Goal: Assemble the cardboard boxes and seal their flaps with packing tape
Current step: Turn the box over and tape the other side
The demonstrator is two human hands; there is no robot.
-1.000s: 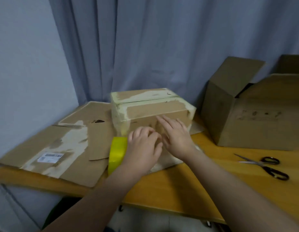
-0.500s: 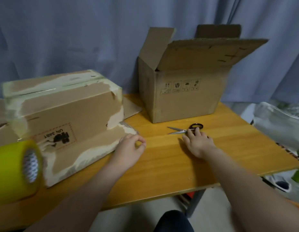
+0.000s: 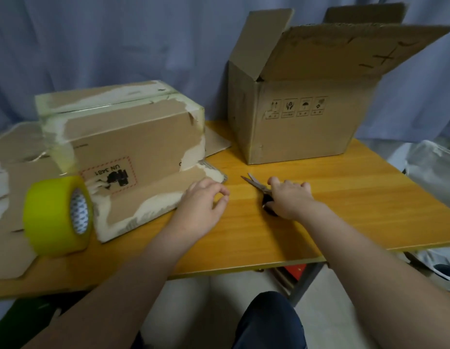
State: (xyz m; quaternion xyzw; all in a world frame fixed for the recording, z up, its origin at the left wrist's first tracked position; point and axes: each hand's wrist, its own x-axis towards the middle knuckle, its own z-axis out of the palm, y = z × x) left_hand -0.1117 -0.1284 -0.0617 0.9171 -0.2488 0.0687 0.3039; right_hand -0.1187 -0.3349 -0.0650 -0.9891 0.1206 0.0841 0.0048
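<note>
I'm gripping the scissors (image 3: 256,186) with my right hand (image 3: 289,197), left hand (image 3: 203,205) curled, hold unclear; taped box (image 3: 133,137) looking unfinished, open box (image 3: 302,129) waiting.

1. "UN 3481" is printed in black, upside down, on the front of the taped box (image 3: 133,147), to the left of the left hand (image 3: 201,210); it is enclosed by a red dashed frame, with a black pictogram beside it.
2. Four framed handling symbols are printed in a row on the open box (image 3: 294,142), beyond the right hand (image 3: 289,197): upward arrows, cupped hands, an umbrella, and a fourth too blurred to be read.
3. Dark pen strokes are seen on that box's raised flap (image 3: 345,51); no word can be made out.
</note>
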